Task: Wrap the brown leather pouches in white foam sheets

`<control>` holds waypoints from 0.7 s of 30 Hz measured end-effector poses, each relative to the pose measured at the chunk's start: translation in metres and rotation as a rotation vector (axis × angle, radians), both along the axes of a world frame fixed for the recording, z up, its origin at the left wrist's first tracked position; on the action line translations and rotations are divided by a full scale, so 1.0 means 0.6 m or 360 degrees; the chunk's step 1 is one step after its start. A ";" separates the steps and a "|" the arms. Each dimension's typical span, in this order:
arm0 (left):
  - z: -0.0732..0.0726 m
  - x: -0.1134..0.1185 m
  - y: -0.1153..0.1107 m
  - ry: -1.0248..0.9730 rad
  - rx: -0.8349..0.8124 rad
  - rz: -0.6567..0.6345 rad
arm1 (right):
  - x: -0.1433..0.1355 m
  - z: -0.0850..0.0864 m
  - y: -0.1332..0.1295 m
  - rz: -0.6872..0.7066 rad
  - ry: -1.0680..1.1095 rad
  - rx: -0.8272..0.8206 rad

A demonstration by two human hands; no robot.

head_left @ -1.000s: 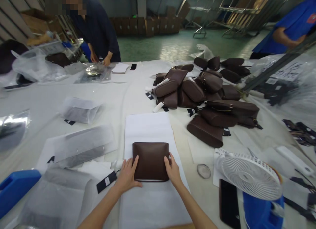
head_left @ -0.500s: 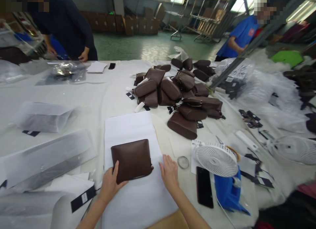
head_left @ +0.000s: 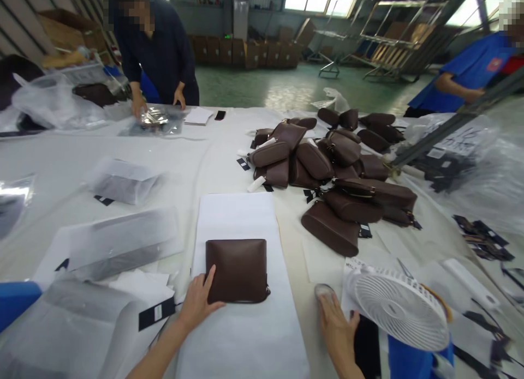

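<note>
A dark brown leather pouch (head_left: pixel 239 272) lies flat on white paper sheets (head_left: pixel 241 335), with a small zip pull at its lower right corner. My left hand (head_left: pixel 200 300) grips the pouch's lower left corner, index finger on top and thumb along the bottom edge. Away to the right, my right hand (head_left: pixel 335 324) reaches with fingers stretched out and thumb apart. Its fingertips rest over a clear round ring (head_left: pixel 324 288), perhaps a tape roll, mostly covered by them. A black phone (head_left: pixel 367 346) lies beside that hand, partly hidden by it.
Brown pouches (head_left: pixel 331 215) are heaped beyond the paper. A white fan (head_left: pixel 401 308) on a blue base stands at right. Wrapped pouches (head_left: pixel 123 242) and a black tag (head_left: pixel 156 313) lie at left. Across the table, a co-worker (head_left: pixel 164 57) handles a plastic bag (head_left: pixel 153 120).
My right hand has left the paper's edge and moved right onto the round ring. My left hand stays on the pouch. The camera view has turned left.
</note>
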State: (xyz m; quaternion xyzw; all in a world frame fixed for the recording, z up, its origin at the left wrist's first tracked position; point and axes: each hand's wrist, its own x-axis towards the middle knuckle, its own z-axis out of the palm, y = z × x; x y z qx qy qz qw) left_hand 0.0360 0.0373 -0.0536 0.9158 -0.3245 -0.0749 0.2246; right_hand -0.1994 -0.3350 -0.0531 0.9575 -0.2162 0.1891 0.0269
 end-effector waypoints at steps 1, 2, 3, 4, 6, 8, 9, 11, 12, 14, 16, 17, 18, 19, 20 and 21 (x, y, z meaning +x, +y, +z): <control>0.001 -0.002 -0.002 0.0028 0.0002 0.0009 | 0.014 0.015 -0.001 0.0072 -0.0011 0.0007; 0.002 -0.005 -0.003 0.0059 0.0005 0.0018 | 0.036 0.032 -0.001 0.0134 -0.0037 0.0023; 0.003 -0.007 -0.005 0.0090 0.0012 0.0029 | 0.066 0.050 0.001 0.0189 -0.0077 0.0047; 0.004 -0.010 -0.007 0.0119 0.0020 0.0041 | 0.103 0.068 0.005 0.0237 -0.0123 0.0080; 0.006 -0.016 -0.009 0.0164 0.0036 0.0065 | 0.193 0.102 0.015 0.0309 -0.0181 0.0168; 0.005 -0.022 -0.011 0.0184 0.0048 0.0094 | 0.292 0.128 0.026 0.0394 -0.0159 0.0261; 0.005 -0.026 -0.012 0.0186 0.0053 0.0110 | 0.340 0.136 0.030 0.0454 -0.0127 0.0291; 0.003 -0.034 -0.013 0.0185 0.0070 0.0142 | 0.430 0.140 0.038 0.0533 -0.0013 0.0286; 0.002 -0.039 -0.014 0.0187 0.0082 0.0156 | 0.469 0.137 0.040 0.0554 0.0049 0.0260; 0.001 -0.047 -0.015 0.0201 0.0104 0.0170 | 0.538 0.122 0.043 0.0570 0.0142 0.0192; 0.001 -0.055 -0.017 0.0232 0.0131 0.0180 | 0.589 0.101 0.046 0.0560 0.0178 0.0138; 0.000 -0.058 -0.018 0.0252 0.0146 0.0187 | 0.608 0.089 0.047 0.0547 0.0197 0.0121; -0.001 -0.061 -0.019 0.0273 0.0160 0.0195 | 0.623 0.078 0.048 0.0532 0.0234 0.0107; -0.001 -0.064 -0.020 0.0293 0.0175 0.0204 | 0.633 0.068 0.049 0.0525 0.0284 0.0097; -0.002 -0.066 -0.020 0.0312 0.0189 0.0211 | 0.640 0.059 0.050 0.0532 0.0341 0.0095; -0.003 -0.068 -0.019 0.0325 0.0199 0.0210 | 0.643 0.053 0.050 0.0562 0.0398 0.0094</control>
